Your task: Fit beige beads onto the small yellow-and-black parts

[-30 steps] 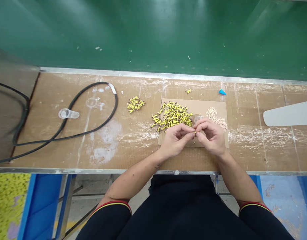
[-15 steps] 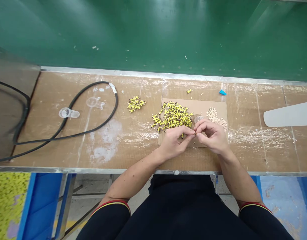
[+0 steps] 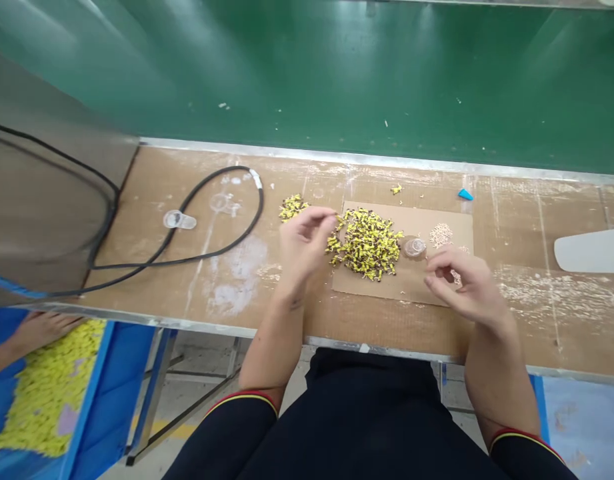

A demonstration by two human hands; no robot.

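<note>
My left hand (image 3: 307, 245) is raised at the left side of a heap of small yellow-and-black pieces (image 3: 369, 245). Its thumb and forefinger are pinched on a tiny dark-tipped piece, too small to make out fully. Beyond that hand lies a smaller pile of the same pieces (image 3: 291, 205), partly covered by it. My right hand (image 3: 461, 283) hovers by the small cream-coloured pieces (image 3: 440, 235), hiding some of them. Its fingers are curled, thumb and forefinger apart, with nothing visible between them. Between heap and cream pieces stands a small clear round container (image 3: 414, 247).
Under the heap lies a cardboard sheet (image 3: 407, 290). A black cable (image 3: 207, 255) loops over the bench at left, beside a clear plastic scoop-like item (image 3: 179, 220). A blue cone-shaped cap (image 3: 465, 194) lies at back. Another person's hand (image 3: 49, 328) rests by a blue bin (image 3: 111, 400) of yellow pieces.
My hands were together, pinching something small in front of the clear container. Now they are apart: the left has moved left and up, the right rightward. The view has shifted left.
</note>
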